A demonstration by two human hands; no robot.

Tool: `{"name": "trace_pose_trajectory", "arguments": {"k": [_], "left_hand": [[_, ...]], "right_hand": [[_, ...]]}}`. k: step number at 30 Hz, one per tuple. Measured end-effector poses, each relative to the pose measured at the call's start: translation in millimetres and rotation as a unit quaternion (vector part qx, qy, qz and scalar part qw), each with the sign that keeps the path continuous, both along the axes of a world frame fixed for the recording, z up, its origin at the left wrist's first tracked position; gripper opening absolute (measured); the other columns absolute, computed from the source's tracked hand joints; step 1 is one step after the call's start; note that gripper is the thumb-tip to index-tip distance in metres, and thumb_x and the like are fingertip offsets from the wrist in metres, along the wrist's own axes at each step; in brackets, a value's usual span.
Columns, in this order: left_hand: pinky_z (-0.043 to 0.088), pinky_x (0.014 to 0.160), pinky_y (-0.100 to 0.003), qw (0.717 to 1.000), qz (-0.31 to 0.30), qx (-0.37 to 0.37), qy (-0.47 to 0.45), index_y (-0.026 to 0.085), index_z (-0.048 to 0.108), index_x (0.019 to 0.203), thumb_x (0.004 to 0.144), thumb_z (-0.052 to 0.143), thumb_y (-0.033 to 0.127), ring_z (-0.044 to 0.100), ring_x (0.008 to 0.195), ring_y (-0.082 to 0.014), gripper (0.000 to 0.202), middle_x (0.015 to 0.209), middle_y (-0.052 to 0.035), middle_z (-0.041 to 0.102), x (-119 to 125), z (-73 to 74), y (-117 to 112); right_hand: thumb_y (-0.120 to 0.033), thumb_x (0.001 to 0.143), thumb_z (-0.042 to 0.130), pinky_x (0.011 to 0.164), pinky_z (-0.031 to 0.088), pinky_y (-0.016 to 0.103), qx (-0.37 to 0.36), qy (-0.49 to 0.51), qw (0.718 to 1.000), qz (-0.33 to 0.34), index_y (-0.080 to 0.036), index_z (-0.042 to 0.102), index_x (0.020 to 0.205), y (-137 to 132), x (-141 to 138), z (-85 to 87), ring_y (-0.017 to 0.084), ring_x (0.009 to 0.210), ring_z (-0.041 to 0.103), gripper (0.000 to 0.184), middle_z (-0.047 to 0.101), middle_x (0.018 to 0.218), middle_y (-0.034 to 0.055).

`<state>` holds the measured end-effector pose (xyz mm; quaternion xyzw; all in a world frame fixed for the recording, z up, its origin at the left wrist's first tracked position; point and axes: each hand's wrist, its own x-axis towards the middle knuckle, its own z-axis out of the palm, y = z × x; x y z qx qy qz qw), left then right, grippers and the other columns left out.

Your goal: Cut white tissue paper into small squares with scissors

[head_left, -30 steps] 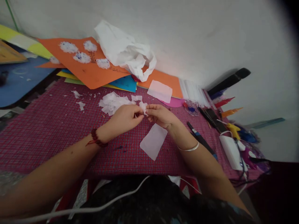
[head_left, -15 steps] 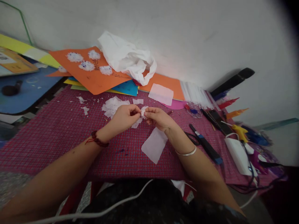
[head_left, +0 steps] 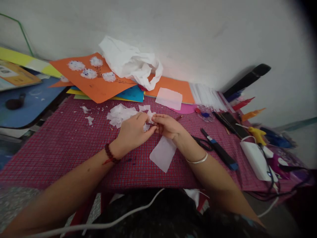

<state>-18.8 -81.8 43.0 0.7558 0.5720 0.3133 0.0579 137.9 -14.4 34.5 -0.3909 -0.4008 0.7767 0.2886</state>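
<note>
My left hand (head_left: 133,130) and my right hand (head_left: 168,125) meet over the red checked cloth (head_left: 61,148). Both pinch a small crumpled scrap of white tissue paper (head_left: 150,117) between their fingertips. A pile of torn tissue pieces (head_left: 120,114) lies just beyond my left hand. A flat pale tissue sheet (head_left: 162,153) rests on the cloth below my right wrist. Another tissue sheet (head_left: 168,98) lies further back near the wall.
Orange card with white tissue flowers (head_left: 91,77) and a white plastic bag (head_left: 131,62) sit at the back. Scissors (head_left: 204,143), a blue-tipped pen (head_left: 220,152), glue bottles (head_left: 247,115) and a white pouch (head_left: 256,160) crowd the right. A white cable (head_left: 123,215) crosses my lap.
My hands stayed together on the tissue scrap; the left fingers have closed further over it, and a hanging strip of tissue is no longer seen below them. The view shifted slightly.
</note>
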Motion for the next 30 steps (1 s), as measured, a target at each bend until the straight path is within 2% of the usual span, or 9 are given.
{"name": "trace_pose_trajectory", "arguments": {"k": [4,7,13,16,18,22,27,29,30], "left_hand": [[0.04,0.065,-0.031,1.0,-0.001,0.01,-0.014,0.018,0.054,0.085,0.088,0.056,0.022,0.056,0.071,-0.0164,0.005,0.082,-0.0037,0.064,-1,-3.0,1],[0.039,0.064,-0.03,0.999,-0.002,0.0,-0.036,0.019,0.052,0.08,0.086,0.052,0.016,0.054,0.068,-0.0153,0.007,0.077,-0.0022,0.061,-4,-3.6,3],[0.036,0.059,-0.029,0.996,0.01,-0.003,-0.088,0.02,0.052,0.075,0.082,0.052,0.015,0.051,0.063,-0.0136,0.008,0.068,0.0002,0.058,-18,0.4,12],[0.038,0.061,-0.029,0.994,0.041,0.007,-0.105,0.019,0.057,0.077,0.082,0.054,0.018,0.053,0.064,-0.0137,0.006,0.071,-0.0009,0.061,-36,6.0,20],[0.039,0.062,-0.029,0.988,0.074,0.029,-0.131,0.018,0.061,0.079,0.083,0.054,0.021,0.055,0.065,-0.014,0.008,0.071,-0.0017,0.063,-50,10.2,26],[0.04,0.063,-0.029,0.977,0.131,0.048,-0.161,0.017,0.066,0.078,0.084,0.057,0.026,0.055,0.065,-0.0143,0.014,0.07,-0.0027,0.065,-72,15.7,35],[0.04,0.063,-0.032,0.975,0.145,0.048,-0.161,0.019,0.067,0.076,0.085,0.058,0.032,0.056,0.065,-0.0167,0.017,0.072,-0.004,0.067,-82,16.1,39],[0.038,0.063,-0.033,0.976,0.143,0.039,-0.158,0.02,0.065,0.075,0.084,0.058,0.033,0.056,0.066,-0.0175,0.017,0.07,-0.0033,0.064,-82,17.3,38],[0.036,0.063,-0.033,0.978,0.128,0.025,-0.161,0.02,0.063,0.072,0.085,0.058,0.033,0.054,0.065,-0.0174,0.019,0.067,-0.0025,0.061,-81,18.4,37]], "right_hand": [[-0.025,0.069,0.079,0.045,0.036,0.019,-0.021,0.021,0.999,0.019,-0.018,0.056,0.067,-3,-1,-0.7,0.005,0.046,0.045,0.023,0.053,0.052,-0.0079],[-0.025,0.071,0.077,0.046,0.033,0.02,-0.029,0.025,0.999,0.023,-0.018,0.056,0.066,-5,-2,-0.6,0.004,0.047,0.043,0.023,0.052,0.054,-0.0076],[-0.031,0.067,0.081,0.047,0.032,0.021,-0.017,0.015,1.0,0.017,-0.019,0.055,0.069,-3,2,-3.7,0.005,0.048,0.042,0.029,0.05,0.056,-0.0082],[-0.032,0.067,0.08,0.048,0.033,0.022,0.024,-0.011,1.0,-0.003,-0.02,0.054,0.069,4,7,1.8,0.006,0.05,0.043,0.029,0.051,0.058,-0.0074],[-0.03,0.071,0.077,0.05,0.036,0.023,0.085,-0.048,0.995,-0.027,-0.021,0.054,0.068,10,7,10.2,0.006,0.051,0.043,0.025,0.052,0.059,-0.0063],[-0.023,0.082,0.065,0.052,0.037,0.025,0.223,-0.154,0.962,-0.017,-0.021,0.053,0.067,22,-8,29.7,0.007,0.051,0.043,0.02,0.05,0.057,-0.005],[-0.013,0.085,0.055,0.055,0.04,0.026,0.338,-0.237,0.908,0.072,-0.019,0.055,0.07,26,-42,44.4,0.008,0.053,0.048,0.017,0.056,0.06,-0.0022],[-0.009,0.082,0.054,0.057,0.04,0.027,0.383,-0.273,0.872,0.134,-0.018,0.059,0.071,29,-48,46.8,0.009,0.057,0.051,0.015,0.061,0.066,-0.0003],[-0.008,0.081,0.054,0.059,0.04,0.027,0.414,-0.301,0.845,0.155,-0.018,0.06,0.071,31,-48,47.1,0.01,0.059,0.051,0.015,0.062,0.067,0.0001]]}}
